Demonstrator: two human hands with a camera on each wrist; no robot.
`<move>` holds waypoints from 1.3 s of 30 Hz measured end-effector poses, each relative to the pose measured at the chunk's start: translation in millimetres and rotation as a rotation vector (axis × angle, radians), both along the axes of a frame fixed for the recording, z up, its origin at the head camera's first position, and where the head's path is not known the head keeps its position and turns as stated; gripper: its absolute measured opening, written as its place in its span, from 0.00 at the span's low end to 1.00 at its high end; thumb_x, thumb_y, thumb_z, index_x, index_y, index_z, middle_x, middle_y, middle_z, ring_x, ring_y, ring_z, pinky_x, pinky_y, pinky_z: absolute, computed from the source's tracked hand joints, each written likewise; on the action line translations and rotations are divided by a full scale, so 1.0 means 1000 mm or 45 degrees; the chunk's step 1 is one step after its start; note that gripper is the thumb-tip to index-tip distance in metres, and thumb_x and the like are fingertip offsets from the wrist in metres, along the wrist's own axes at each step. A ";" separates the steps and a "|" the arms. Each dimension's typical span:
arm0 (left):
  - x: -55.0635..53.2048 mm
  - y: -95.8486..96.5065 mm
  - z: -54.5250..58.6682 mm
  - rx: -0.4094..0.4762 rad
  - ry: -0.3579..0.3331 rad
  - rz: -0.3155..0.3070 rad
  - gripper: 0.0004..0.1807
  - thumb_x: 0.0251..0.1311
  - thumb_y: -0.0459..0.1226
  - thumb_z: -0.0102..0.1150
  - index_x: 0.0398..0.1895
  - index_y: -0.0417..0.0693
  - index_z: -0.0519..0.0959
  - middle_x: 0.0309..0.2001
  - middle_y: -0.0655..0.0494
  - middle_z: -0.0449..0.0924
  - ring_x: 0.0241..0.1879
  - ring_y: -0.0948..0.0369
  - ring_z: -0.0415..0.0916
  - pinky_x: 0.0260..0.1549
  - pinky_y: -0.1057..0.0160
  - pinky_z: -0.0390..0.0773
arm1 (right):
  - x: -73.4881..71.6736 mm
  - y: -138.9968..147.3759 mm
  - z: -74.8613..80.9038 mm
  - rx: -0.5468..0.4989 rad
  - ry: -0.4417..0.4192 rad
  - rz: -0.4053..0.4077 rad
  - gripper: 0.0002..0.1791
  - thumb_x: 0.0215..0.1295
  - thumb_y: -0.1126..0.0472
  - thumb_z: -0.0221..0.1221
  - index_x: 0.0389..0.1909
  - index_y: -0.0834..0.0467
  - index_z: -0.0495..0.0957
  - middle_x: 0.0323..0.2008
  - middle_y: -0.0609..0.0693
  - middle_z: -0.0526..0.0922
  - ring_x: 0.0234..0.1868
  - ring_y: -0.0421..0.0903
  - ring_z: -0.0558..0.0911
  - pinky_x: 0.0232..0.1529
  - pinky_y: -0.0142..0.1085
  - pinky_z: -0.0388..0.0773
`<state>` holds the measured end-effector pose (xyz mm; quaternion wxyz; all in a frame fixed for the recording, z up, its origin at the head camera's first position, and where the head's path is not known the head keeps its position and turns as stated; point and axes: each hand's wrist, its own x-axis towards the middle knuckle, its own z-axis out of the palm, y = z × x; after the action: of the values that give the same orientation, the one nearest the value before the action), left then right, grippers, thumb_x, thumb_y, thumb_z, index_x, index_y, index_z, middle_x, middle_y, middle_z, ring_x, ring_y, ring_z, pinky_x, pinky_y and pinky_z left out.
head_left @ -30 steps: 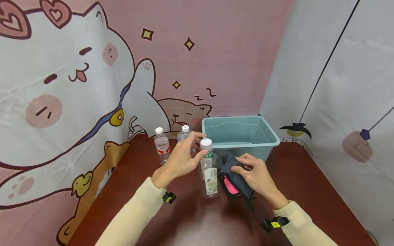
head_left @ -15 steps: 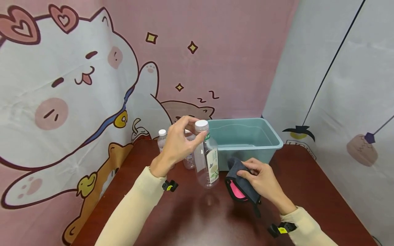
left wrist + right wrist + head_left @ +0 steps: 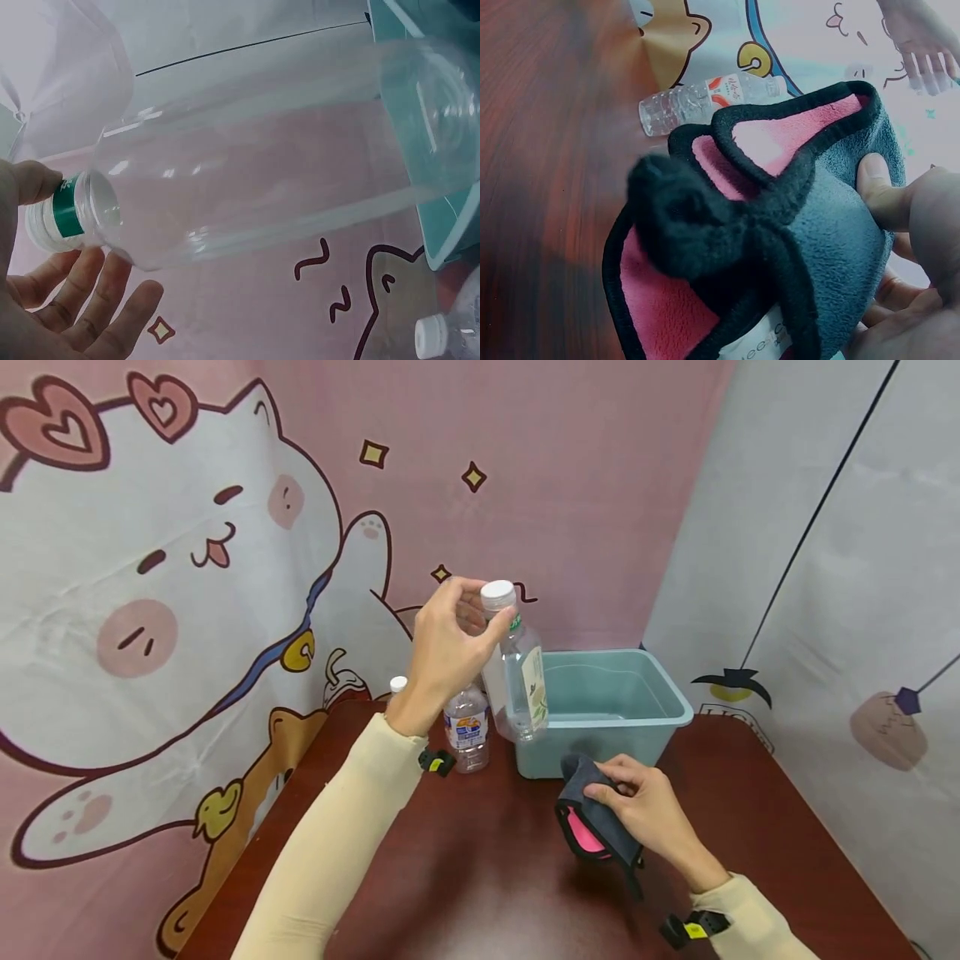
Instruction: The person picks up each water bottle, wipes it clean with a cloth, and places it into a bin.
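My left hand [image 3: 457, 643] pinches a clear plastic bottle [image 3: 525, 681] by its white-capped neck. The bottle is raised off the table and tilted, its base in front of the left wall of the teal bin [image 3: 600, 724] in the head view. In the left wrist view the thumb and fingers hold the neck, with a green band [image 3: 69, 208] beside the thumb. Low over the table, my right hand [image 3: 645, 802] grips a folded dark grey cloth [image 3: 600, 818] with pink lining and black edging. A pale tag [image 3: 761, 339] with partly hidden letters shows on the cloth.
Behind the left forearm stands a clear bottle [image 3: 468, 731] with a blue and orange label. Another bottle [image 3: 705, 101] with a red and white label is mostly hidden in the head view. A printed curtain [image 3: 585, 485] hangs behind the brown table [image 3: 465, 877].
My left hand has lifted the bottle off the table, up and toward the bin, tilting it. My right hand keeps holding the cloth and has shifted slightly right and down in view.
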<state>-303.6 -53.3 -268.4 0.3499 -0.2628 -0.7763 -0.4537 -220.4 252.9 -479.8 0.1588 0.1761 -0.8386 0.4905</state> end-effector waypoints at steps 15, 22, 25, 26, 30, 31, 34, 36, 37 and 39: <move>-0.052 0.043 0.015 -0.050 -0.091 0.123 0.25 0.75 0.50 0.79 0.64 0.45 0.85 0.52 0.49 0.89 0.47 0.56 0.91 0.48 0.57 0.90 | -0.002 0.002 -0.004 0.014 -0.003 0.014 0.18 0.73 0.63 0.80 0.62 0.58 0.95 0.44 0.48 0.93 0.36 0.34 0.83 0.31 0.29 0.80; -0.074 0.059 0.000 -0.107 -0.218 0.188 0.25 0.78 0.52 0.77 0.65 0.47 0.83 0.54 0.50 0.88 0.50 0.54 0.89 0.47 0.56 0.88 | 0.000 0.002 -0.006 -0.001 -0.066 0.014 0.18 0.73 0.62 0.80 0.61 0.58 0.95 0.44 0.48 0.92 0.34 0.35 0.83 0.29 0.29 0.81; -0.084 0.065 -0.007 -0.155 -0.256 0.223 0.25 0.78 0.53 0.77 0.66 0.47 0.83 0.54 0.51 0.88 0.50 0.55 0.88 0.48 0.56 0.88 | 0.000 0.002 -0.006 -0.005 -0.074 0.009 0.17 0.73 0.62 0.80 0.60 0.57 0.95 0.44 0.49 0.92 0.33 0.35 0.83 0.28 0.30 0.81; -0.087 0.066 -0.009 -0.174 -0.268 0.232 0.25 0.79 0.53 0.77 0.66 0.48 0.83 0.54 0.51 0.88 0.50 0.56 0.88 0.48 0.56 0.88 | 0.000 0.003 -0.005 -0.006 -0.073 0.007 0.17 0.73 0.62 0.80 0.60 0.57 0.95 0.44 0.48 0.92 0.33 0.35 0.83 0.28 0.30 0.80; -0.098 0.071 -0.019 -0.237 -0.330 0.249 0.25 0.79 0.52 0.76 0.67 0.48 0.83 0.57 0.51 0.88 0.52 0.56 0.88 0.53 0.55 0.89 | -0.001 0.003 -0.005 -0.011 -0.066 0.015 0.18 0.72 0.62 0.80 0.61 0.57 0.95 0.44 0.48 0.92 0.34 0.35 0.84 0.29 0.29 0.80; -0.101 0.072 -0.021 -0.252 -0.353 0.245 0.25 0.80 0.52 0.76 0.67 0.48 0.83 0.58 0.51 0.88 0.53 0.57 0.88 0.54 0.56 0.89 | -0.001 0.003 -0.005 -0.013 -0.067 0.018 0.18 0.72 0.62 0.80 0.61 0.57 0.95 0.44 0.48 0.92 0.35 0.35 0.84 0.29 0.29 0.80; -0.107 0.074 -0.029 -0.301 -0.410 0.207 0.24 0.81 0.50 0.74 0.68 0.48 0.81 0.61 0.51 0.87 0.57 0.56 0.88 0.58 0.55 0.90 | -0.002 0.003 -0.005 -0.015 -0.069 0.022 0.18 0.72 0.62 0.80 0.61 0.57 0.95 0.44 0.48 0.92 0.35 0.34 0.84 0.30 0.28 0.81; -0.110 0.074 -0.034 -0.342 -0.437 0.169 0.23 0.83 0.48 0.73 0.69 0.47 0.80 0.62 0.50 0.87 0.59 0.55 0.88 0.60 0.55 0.90 | -0.001 0.003 -0.005 -0.014 -0.073 0.014 0.18 0.72 0.62 0.81 0.60 0.56 0.95 0.44 0.47 0.93 0.36 0.34 0.84 0.30 0.29 0.81; -0.111 0.074 -0.037 -0.359 -0.448 0.149 0.23 0.83 0.47 0.73 0.70 0.46 0.79 0.63 0.49 0.86 0.60 0.54 0.88 0.61 0.54 0.90 | -0.001 0.003 -0.005 -0.015 -0.078 0.011 0.18 0.72 0.62 0.81 0.60 0.56 0.96 0.44 0.47 0.93 0.36 0.34 0.84 0.30 0.29 0.80; -0.115 0.074 -0.043 -0.393 -0.461 0.121 0.23 0.84 0.45 0.72 0.71 0.45 0.79 0.64 0.47 0.86 0.61 0.53 0.88 0.63 0.53 0.90 | 0.000 0.003 -0.005 -0.016 -0.088 0.009 0.18 0.72 0.62 0.81 0.60 0.56 0.96 0.44 0.47 0.93 0.35 0.34 0.83 0.30 0.29 0.80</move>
<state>-418.3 20.8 -311.0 0.1817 -0.1906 -0.8980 -0.3525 -220.8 256.0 -484.6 0.1291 0.1608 -0.8398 0.5022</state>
